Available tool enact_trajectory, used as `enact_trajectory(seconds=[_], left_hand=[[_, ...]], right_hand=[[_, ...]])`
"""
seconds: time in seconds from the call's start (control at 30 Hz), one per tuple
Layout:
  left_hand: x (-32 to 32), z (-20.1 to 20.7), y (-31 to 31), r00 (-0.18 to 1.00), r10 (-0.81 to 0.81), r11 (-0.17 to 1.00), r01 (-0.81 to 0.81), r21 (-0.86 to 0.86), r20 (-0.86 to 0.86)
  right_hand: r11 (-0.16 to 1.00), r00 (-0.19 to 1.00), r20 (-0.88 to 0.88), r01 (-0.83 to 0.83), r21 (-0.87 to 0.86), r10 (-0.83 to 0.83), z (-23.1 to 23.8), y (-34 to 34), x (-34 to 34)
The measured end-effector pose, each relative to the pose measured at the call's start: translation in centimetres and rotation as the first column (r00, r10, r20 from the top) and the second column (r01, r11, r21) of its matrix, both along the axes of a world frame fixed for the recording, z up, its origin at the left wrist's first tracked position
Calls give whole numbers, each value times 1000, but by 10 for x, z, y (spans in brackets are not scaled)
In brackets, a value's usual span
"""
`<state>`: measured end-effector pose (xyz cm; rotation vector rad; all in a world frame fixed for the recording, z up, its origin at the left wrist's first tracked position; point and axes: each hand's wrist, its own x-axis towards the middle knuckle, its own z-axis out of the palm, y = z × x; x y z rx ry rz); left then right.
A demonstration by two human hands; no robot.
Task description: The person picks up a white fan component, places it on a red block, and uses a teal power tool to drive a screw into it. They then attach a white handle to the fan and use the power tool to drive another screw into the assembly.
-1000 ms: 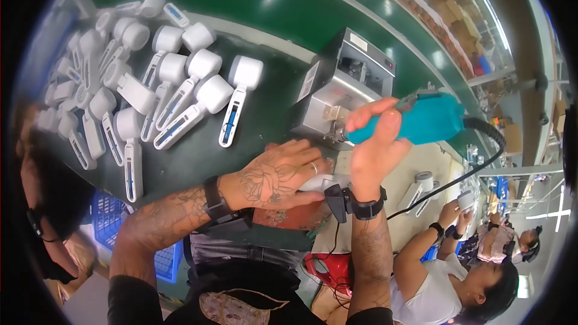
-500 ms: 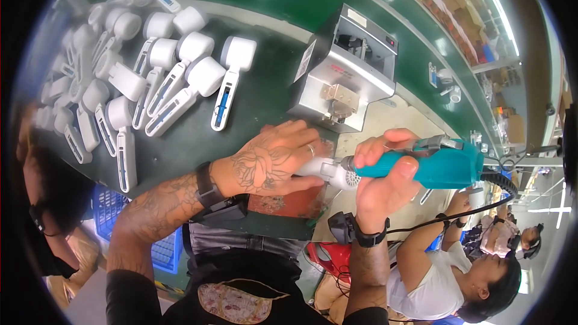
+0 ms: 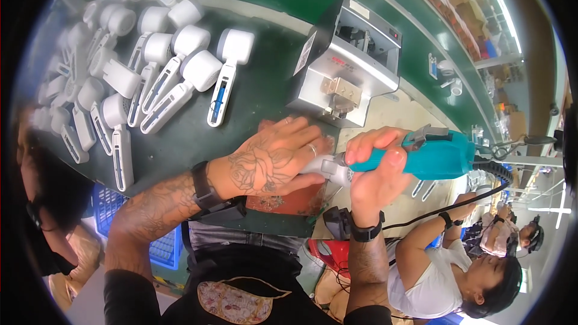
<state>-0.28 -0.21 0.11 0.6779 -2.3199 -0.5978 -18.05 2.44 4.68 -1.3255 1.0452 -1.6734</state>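
Under my left hand (image 3: pixel 274 159), a white handheld fan (image 3: pixel 330 167) lies over a red pad on the bench. That hand's fingers curl over the fan and press it down, hiding most of it. In my right hand (image 3: pixel 378 174) is a teal electric screwdriver (image 3: pixel 442 155), held nearly level with its tip pointing left. Its tip is at the fan's neck, close to the round head; whether it touches a screw is hidden. A black cable runs from the screwdriver's rear.
Many white handheld fans (image 3: pixel 192 72) with slotted handles showing blue parts crowd the bench's left. A grey metal screw feeder (image 3: pixel 346 63) stands beyond my hands. A blue crate (image 3: pixel 165 251) sits below the bench edge. At right, a co-worker in a white shirt (image 3: pixel 421 283) sits close.
My right hand and the screwdriver have shifted slightly left and up, with the fan's head tilting a little. My left hand stays pressed on the fan. The whole view has moved slightly.
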Motion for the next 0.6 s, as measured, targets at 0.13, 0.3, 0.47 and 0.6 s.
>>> enact_trajectory(seconds=[0.13,0.3,0.47,0.6], left_hand=[[3,-7,1,998,-17,1000,17,-4,-55],[7,-7,2,996,-21,1000,20,-16,-87],[5,-3,4,999,-17,1000,18,9,-39],[6,-3,4,1000,-23,1000,23,0,-15]], right_hand=[[996,998,-39,54,72,-52,12,-4,8],[991,992,-67,100,-89,-106,26,-42,19],[990,985,-155,57,-131,-78,14,-60,18],[998,993,-107,55,-28,-58,20,-51,22]])
